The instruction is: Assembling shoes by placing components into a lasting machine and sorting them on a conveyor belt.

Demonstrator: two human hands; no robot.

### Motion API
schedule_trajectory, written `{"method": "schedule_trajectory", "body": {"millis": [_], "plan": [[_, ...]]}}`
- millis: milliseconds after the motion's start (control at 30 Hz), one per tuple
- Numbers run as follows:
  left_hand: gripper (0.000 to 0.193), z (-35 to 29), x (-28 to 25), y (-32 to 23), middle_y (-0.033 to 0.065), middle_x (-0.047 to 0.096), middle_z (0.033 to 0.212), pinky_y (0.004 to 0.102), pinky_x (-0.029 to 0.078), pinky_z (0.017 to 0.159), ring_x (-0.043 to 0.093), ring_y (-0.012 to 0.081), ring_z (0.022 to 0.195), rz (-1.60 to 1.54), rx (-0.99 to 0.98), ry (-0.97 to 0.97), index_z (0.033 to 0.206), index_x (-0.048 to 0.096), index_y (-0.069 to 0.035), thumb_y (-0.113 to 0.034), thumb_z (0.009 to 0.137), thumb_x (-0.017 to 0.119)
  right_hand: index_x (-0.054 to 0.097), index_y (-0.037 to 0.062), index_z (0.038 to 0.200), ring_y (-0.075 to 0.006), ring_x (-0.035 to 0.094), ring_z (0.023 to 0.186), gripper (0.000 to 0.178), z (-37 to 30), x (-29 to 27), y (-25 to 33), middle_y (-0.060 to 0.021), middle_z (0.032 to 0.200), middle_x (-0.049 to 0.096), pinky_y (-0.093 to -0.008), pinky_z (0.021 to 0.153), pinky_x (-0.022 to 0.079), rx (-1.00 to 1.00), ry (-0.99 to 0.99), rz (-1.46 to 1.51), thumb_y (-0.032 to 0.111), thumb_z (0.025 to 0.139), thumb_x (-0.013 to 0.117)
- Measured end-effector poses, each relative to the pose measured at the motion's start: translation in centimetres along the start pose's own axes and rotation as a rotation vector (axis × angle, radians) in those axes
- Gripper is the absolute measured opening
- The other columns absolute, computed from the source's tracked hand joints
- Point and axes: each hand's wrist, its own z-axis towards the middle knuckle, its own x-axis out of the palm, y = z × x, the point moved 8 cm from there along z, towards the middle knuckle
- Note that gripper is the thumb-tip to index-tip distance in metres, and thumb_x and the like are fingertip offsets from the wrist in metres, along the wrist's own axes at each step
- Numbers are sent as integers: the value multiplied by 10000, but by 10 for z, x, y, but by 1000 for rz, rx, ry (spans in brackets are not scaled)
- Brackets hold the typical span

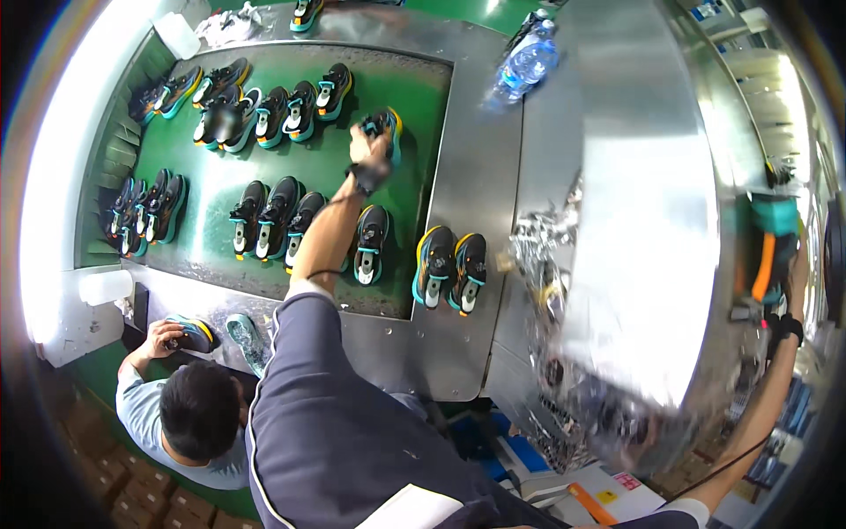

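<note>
My left hand (372, 150) reaches over the green conveyor belt (207, 189), its fingers closed round a dark sports shoe (394, 132) with a yellow and teal sole. A single matching shoe (371, 245) lies below my forearm, nearer to me. At the far right, my right hand (797, 280) grips what looks like another shoe (768, 234), showing teal, black and an orange strip; the fisheye rim blurs it. Dark bands circle both wrists. A pair of shoes (449, 271) stands on the metal edge right of the belt.
Several shoes (275, 216) stand in groups on the belt. A co-worker (201, 410) at lower left holds a shoe (193, 334) beside a teal sole (247, 342). A water bottle (526, 66) lies at the top. Crumpled clear film (546, 256) borders a shiny metal panel (648, 220).
</note>
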Motion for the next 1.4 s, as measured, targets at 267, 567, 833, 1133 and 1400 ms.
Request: {"method": "schedule_trajectory", "body": {"millis": [267, 567, 833, 1133, 1400], "plan": [[691, 35, 3, -16, 299, 494, 1261, 452, 411, 986, 488, 436, 1172, 151, 659, -14, 1359, 348, 63, -211, 809, 665, 448, 54, 1343, -269, 418, 1258, 558, 3, -13, -130, -145, 1318, 485, -410, 1083, 212, 409, -16, 81, 316, 888, 636], [332, -354, -36, -95, 136, 680, 986, 326, 503, 828, 641, 182, 930, -91, 310, 1151, 1143, 608, 44, -208, 926, 626, 595, 31, 995, -365, 590, 918, 520, -73, -78, 133, -151, 961, 610, -426, 775, 474, 52, -420, -691, 408, 700, 799], [538, -583, -43, -231, 167, 561, 1310, 385, 428, 1016, 532, 264, 1227, -414, 393, 1764, 1369, 439, 19, -255, 942, 618, 669, 6, 752, -38, 446, 617, 349, -309, -239, 162, 62, 635, 543, -219, 574, 370, 517, -942, 55, 333, 864, 717], [903, -878, -77, -269, 283, 376, 1429, 463, 443, 1023, 502, 345, 1242, -591, -272, 2646, 1472, 229, -2, -697, 907, 340, 663, -10, 828, -48, 532, 722, 179, -609, -210, 225, 30, 795, 619, -223, 663, 436, 818, -683, 475, 153, 887, 621], [409, -1067, -131, -127, 138, 547, 1306, 389, 423, 1003, 563, 263, 1156, -271, -40, 2653, 1348, 451, -30, -245, 1001, 479, 422, 28, 1379, -177, 589, 1066, 738, -914, -135, 345, -128, 1194, 604, -298, 833, 524, 1095, -1243, 842, 571, 900, 562]]}}
